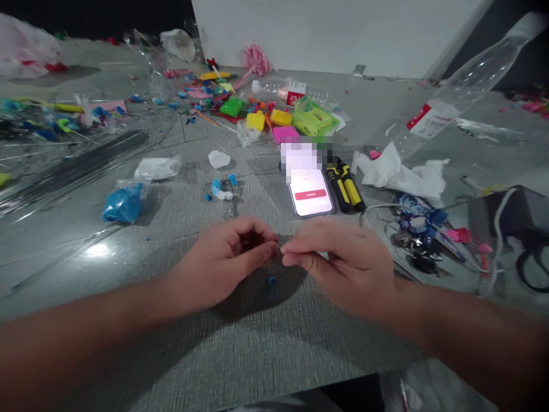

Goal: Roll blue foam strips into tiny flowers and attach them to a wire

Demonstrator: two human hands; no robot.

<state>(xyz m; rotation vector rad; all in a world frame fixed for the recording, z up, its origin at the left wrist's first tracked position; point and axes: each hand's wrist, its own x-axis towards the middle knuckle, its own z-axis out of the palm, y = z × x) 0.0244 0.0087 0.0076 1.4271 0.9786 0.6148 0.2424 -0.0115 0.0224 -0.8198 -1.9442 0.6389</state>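
Note:
My left hand [227, 260] and my right hand [343, 263] meet above the grey table [240, 343], fingertips pinched together and almost touching. Whatever they pinch is too small to make out. A tiny blue blob [271, 281] lies on the table just below the fingertips. A lit phone [309, 186] lies straight ahead, beyond both hands. Small blue and white clay bits [222, 190] rest to the left of the phone.
A blue clay bag [123, 205] lies left. Two yellow-black markers [345, 186], crumpled tissue [398, 171] and a clear bottle [454, 97] lie right. Coloured clay packs [278, 117] crowd the back. Thin rods [72, 169] lie far left, a dark bag [510, 220] and keys [420, 246] far right.

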